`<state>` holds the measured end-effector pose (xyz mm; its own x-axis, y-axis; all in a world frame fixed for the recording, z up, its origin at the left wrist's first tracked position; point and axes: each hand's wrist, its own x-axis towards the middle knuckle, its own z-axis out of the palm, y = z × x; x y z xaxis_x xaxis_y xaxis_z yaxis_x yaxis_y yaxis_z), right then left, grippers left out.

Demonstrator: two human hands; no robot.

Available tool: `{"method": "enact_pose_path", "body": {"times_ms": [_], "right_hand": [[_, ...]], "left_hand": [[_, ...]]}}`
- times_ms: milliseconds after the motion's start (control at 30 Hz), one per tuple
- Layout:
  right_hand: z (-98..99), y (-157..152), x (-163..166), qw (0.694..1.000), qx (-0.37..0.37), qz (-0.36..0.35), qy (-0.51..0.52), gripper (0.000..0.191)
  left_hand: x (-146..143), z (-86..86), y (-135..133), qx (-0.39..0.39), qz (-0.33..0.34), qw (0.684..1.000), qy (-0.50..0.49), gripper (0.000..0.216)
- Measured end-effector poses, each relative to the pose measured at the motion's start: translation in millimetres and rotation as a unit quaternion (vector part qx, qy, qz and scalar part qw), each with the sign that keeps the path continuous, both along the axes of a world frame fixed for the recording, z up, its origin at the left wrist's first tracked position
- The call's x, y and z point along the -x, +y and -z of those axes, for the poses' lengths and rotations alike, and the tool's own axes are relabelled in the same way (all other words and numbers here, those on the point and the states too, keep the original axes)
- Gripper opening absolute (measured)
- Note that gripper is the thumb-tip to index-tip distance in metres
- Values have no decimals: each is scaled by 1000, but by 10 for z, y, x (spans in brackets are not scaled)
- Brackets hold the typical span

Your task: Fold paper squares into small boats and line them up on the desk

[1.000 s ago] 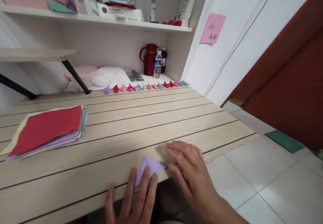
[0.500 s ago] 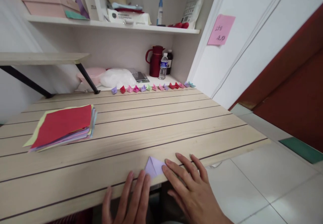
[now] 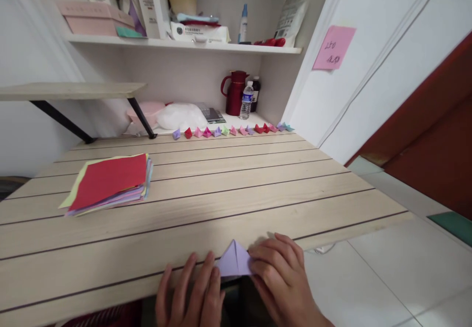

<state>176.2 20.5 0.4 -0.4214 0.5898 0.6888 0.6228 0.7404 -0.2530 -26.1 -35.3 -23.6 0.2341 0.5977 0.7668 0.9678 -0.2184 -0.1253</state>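
Observation:
A small piece of light purple paper (image 3: 236,260), folded to a triangle with its point facing away from me, is at the front edge of the table. My right hand (image 3: 282,273) pinches its right corner, fingers curled and thumb underneath. The fingers of my left hand (image 3: 193,287) are stretched out over the table edge, with the index fingertip at the paper's left corner. Whether the left thumb presses the paper from below is hidden.
A stack of coloured paper (image 3: 110,182), red on top, lies at the left. Small folded paper boats (image 3: 225,130) line the table's back edge. Behind them stand a red jug (image 3: 235,96) and a water bottle (image 3: 247,102). A raised wooden shelf (image 3: 73,91) is at the left.
The triangle has turned so its point faces away from me. My right hand's fingers have gone from spread to curled on its right corner. The view has shifted slightly left.

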Motion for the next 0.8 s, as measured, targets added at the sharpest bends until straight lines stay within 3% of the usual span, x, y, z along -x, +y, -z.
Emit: {"method": "enact_pose_path", "body": {"times_ms": [133, 200, 267, 367, 467, 533, 567, 633, 800], "right_hand": [[-67, 3, -95, 996, 41, -85, 7, 26], [-185, 37, -118, 990, 91, -102, 41, 23], [-373, 129, -112, 976, 171, -92, 95, 11], [-720, 432, -81, 927, 333, -114, 126, 8], [-1005, 937, -65, 897, 390, -173, 110, 8], [-1114, 1335, -60, 848, 487, -190, 88, 9], [-1146, 1531, -56, 842, 499, -188, 78, 10], [-1181, 1880, -35, 842, 503, -184, 67, 12], [-1197, 2294, 75, 858, 478, -176, 67, 17]], "left_hand": [[93, -141, 13, 31, 55, 997, -44, 19], [149, -241, 15, 64, 81, 991, -86, 15], [221, -354, 45, 101, 81, 983, -129, 13], [342, -534, 209, 152, 68, 971, -168, 27], [423, -702, 578, 190, 68, 945, -256, 44], [435, -800, 915, 200, 68, 912, -352, 40], [427, -848, 1093, 206, 76, 891, -397, 40], [390, -945, 1429, 249, 100, 845, -462, 42], [182, -1126, 1980, 305, 160, 818, -461, 25]]}}
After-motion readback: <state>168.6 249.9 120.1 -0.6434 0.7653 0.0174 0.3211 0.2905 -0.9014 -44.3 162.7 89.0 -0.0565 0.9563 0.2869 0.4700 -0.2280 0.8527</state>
